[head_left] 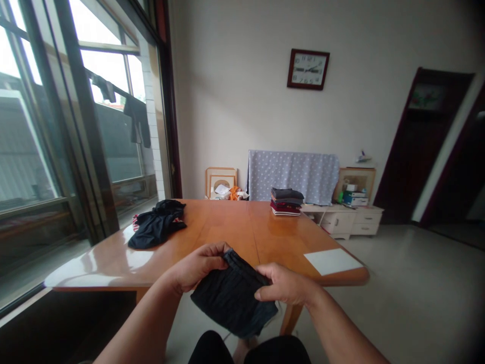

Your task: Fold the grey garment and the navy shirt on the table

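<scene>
A dark, nearly black folded garment hangs between my two hands, just in front of the table's near edge and above my knees. My left hand pinches its upper left corner, thumb on top. On the other side, my right hand grips the right edge with the thumb lying across the cloth. A thicker band, perhaps a waistband, runs along the top; the exact kind of garment cannot be made out. A loose thread shows near its lower right corner.
On the wooden table, a crumpled dark garment pile lies at left. A stack of folded clothes stands at the far right edge, and a white sheet lies near the right corner. Beyond is a low white cabinet; windows line the left.
</scene>
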A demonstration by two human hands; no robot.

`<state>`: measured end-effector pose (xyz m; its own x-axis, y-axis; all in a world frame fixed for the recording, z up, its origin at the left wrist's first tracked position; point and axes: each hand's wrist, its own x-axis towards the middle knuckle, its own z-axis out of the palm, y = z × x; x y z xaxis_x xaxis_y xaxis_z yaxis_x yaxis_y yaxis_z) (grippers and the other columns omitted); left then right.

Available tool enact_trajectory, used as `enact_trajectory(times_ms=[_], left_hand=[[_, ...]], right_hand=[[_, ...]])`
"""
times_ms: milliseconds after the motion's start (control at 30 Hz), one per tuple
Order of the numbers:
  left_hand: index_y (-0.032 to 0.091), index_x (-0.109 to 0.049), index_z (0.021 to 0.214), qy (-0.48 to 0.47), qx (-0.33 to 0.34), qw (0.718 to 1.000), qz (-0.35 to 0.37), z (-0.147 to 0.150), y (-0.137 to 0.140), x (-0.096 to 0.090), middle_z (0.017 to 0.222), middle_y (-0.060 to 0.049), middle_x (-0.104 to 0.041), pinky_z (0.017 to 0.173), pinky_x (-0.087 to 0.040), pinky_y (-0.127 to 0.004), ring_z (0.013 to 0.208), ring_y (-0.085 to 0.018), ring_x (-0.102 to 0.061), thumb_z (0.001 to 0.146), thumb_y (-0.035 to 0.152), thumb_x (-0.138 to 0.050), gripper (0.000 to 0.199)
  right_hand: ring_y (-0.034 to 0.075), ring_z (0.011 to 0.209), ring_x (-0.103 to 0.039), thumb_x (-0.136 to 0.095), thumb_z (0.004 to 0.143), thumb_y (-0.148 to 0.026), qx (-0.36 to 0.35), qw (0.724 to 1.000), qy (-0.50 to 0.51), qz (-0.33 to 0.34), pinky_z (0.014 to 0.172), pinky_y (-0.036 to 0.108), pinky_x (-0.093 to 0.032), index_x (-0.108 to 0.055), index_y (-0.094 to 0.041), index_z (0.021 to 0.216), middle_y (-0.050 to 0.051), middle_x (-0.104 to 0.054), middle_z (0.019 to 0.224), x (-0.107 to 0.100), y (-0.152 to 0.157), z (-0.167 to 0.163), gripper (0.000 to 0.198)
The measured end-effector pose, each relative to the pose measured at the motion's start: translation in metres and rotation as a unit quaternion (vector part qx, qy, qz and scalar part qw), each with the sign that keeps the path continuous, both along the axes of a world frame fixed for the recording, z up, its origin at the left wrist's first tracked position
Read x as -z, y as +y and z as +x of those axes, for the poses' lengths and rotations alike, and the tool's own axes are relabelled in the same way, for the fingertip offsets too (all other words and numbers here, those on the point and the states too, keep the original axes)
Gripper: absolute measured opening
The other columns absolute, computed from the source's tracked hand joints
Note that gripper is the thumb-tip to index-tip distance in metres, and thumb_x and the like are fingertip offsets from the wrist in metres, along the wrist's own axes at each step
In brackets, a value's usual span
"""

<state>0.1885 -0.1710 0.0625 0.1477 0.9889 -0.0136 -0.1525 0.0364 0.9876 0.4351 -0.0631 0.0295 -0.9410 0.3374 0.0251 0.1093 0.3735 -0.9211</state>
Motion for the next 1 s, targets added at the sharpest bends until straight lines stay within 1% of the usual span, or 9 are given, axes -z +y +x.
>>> enact_trajectory(times_ms=[100,267,400,500,600,667,767,900,1000], left_hand=[[0.017,-0.067,0.094,0.011,-0.003,1.000,0.021,-0.002,0.012,0.005,0.088,-0.003,-0.068,0.075,-0.047,-0.027,0.078,-0.016,-0.063,0.073,0.019,-0.074,0.022],[0.017,-0.067,0.090,0.053,-0.028,0.995,0.076,-0.007,0.044,0.009,0.087,-0.002,-0.067,0.080,-0.045,-0.027,0.081,-0.015,-0.060,0.073,0.022,-0.075,0.020],[0.016,-0.065,0.085,0.113,-0.078,0.981,0.134,-0.013,0.087,0.015,0.082,-0.001,-0.065,0.076,-0.043,-0.025,0.078,-0.015,-0.057,0.071,0.021,-0.074,0.017],[0.017,-0.061,0.080,0.192,-0.178,0.945,0.197,-0.016,0.122,0.017,0.076,0.000,-0.062,0.072,-0.042,-0.025,0.074,-0.015,-0.054,0.072,0.017,-0.067,0.010],[0.020,-0.063,0.089,0.328,-0.279,0.866,0.254,-0.018,0.145,0.023,0.088,-0.003,-0.065,0.081,-0.042,-0.030,0.087,-0.020,-0.057,0.074,0.011,-0.059,0.018],[0.021,-0.064,0.098,0.430,-0.301,0.808,0.268,-0.018,0.149,0.037,0.100,-0.006,-0.067,0.090,-0.041,-0.034,0.099,-0.023,-0.056,0.076,0.009,-0.056,0.026],[0.020,-0.062,0.100,0.536,-0.263,0.764,0.245,-0.017,0.139,0.076,0.106,-0.010,-0.067,0.092,-0.040,-0.037,0.103,-0.026,-0.057,0.077,0.007,-0.051,0.029],[0.022,-0.061,0.097,0.566,-0.191,0.775,0.205,-0.019,0.117,0.127,0.116,-0.009,-0.066,0.095,-0.041,-0.037,0.109,-0.025,-0.058,0.069,0.002,-0.049,0.036],[0.022,-0.061,0.098,0.539,-0.187,0.793,0.215,-0.024,0.110,0.141,0.123,-0.007,-0.064,0.100,-0.041,-0.037,0.115,-0.024,-0.057,0.069,0.003,-0.048,0.037]], right_hand=[[0.012,0.070,-0.058,-0.070,0.072,-0.020,0.035,0.999,-0.001,0.027,0.061,0.021,-0.044,-0.070,-0.018,0.092,-0.003,-0.066,0.081,-0.002,0.017,0.003,0.020],[0.014,0.073,-0.059,-0.067,0.072,-0.020,0.077,0.997,0.008,0.023,0.062,0.021,-0.045,-0.068,-0.018,0.095,-0.002,-0.066,0.084,-0.010,0.053,0.001,0.023],[0.013,0.071,-0.057,-0.065,0.072,-0.018,0.129,0.985,0.016,0.113,0.061,0.020,-0.042,-0.064,-0.018,0.091,-0.004,-0.064,0.079,-0.014,0.090,-0.013,0.020],[0.014,0.073,-0.057,-0.061,0.076,-0.018,0.231,0.943,0.016,0.240,0.065,0.023,-0.040,-0.062,-0.020,0.090,-0.003,-0.063,0.077,-0.017,0.112,-0.030,0.014],[0.019,0.089,-0.058,-0.057,0.081,-0.016,0.331,0.854,0.009,0.401,0.081,0.030,-0.040,-0.063,-0.021,0.096,0.002,-0.067,0.089,-0.012,0.117,-0.045,0.018],[0.023,0.104,-0.056,-0.056,0.081,-0.012,0.360,0.806,0.001,0.470,0.092,0.035,-0.036,-0.063,-0.022,0.101,0.007,-0.068,0.101,0.004,0.113,-0.051,0.023],[0.025,0.116,-0.053,-0.058,0.081,-0.011,0.324,0.811,-0.027,0.487,0.101,0.040,-0.034,-0.064,-0.023,0.104,0.008,-0.068,0.114,0.047,0.101,-0.050,0.028],[0.027,0.126,-0.051,-0.061,0.084,-0.022,0.271,0.850,-0.031,0.452,0.110,0.048,-0.030,-0.066,-0.026,0.114,0.007,-0.064,0.130,0.108,0.091,-0.037,0.031],[0.027,0.132,-0.048,-0.060,0.085,-0.026,0.267,0.861,0.016,0.432,0.113,0.049,-0.032,-0.064,-0.025,0.122,0.008,-0.060,0.137,0.128,0.095,-0.026,0.038]])
